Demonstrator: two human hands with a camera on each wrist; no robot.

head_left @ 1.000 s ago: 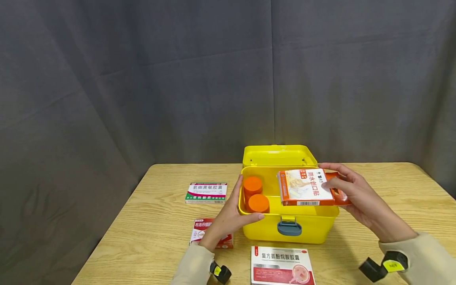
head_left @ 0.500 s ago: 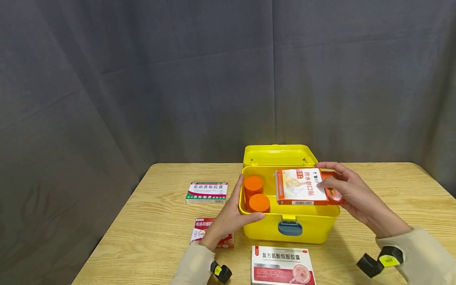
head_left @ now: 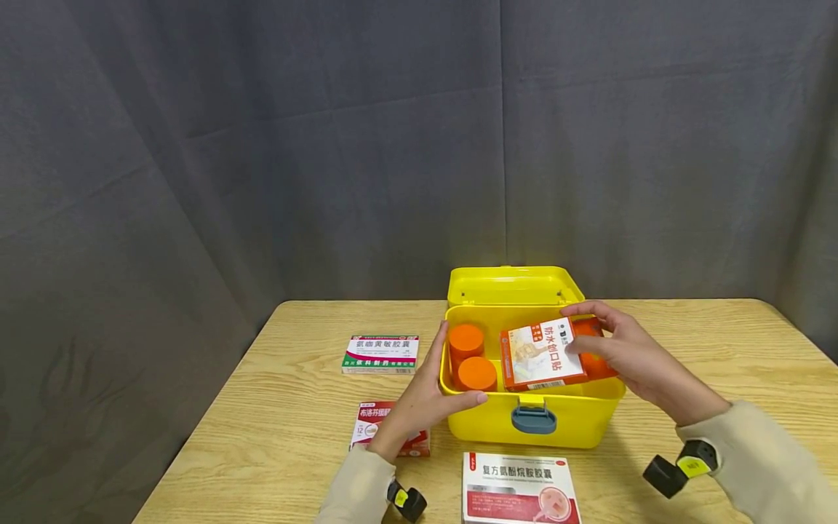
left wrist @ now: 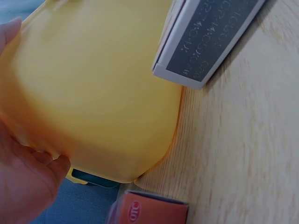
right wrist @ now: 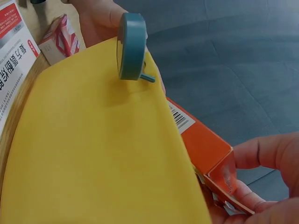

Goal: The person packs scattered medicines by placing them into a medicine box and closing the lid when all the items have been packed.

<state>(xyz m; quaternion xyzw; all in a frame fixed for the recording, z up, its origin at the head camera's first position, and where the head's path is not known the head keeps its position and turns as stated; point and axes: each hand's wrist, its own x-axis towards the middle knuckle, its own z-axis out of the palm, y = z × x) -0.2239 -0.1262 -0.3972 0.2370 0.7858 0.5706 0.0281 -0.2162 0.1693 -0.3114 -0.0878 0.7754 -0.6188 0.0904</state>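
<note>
My right hand (head_left: 631, 356) pinches an orange-and-white plaster box (head_left: 540, 353) by its right end, thumb on top. The box is tilted, its left end lower, inside the opening of a yellow medicine case (head_left: 530, 424) with its lid (head_left: 507, 284) raised. In the right wrist view the plaster box (right wrist: 201, 144) shows behind the case wall. Two orange-capped bottles (head_left: 476, 373) stand in the case's left part. My left hand (head_left: 415, 400) rests on the case's left front corner, fingers straight along the side and thumb along the front rim.
A green-and-white medicine box (head_left: 380, 354) lies left of the case. A red medicine box (head_left: 373, 422) is partly hidden by my left wrist. In front lies a larger white-and-red medicine box (head_left: 520, 489). A grey latch (head_left: 533, 420) hangs on the case front.
My right hand has moved left and brought the plaster box left and lower into the case, tilting it. My left hand and the case look unmoved.
</note>
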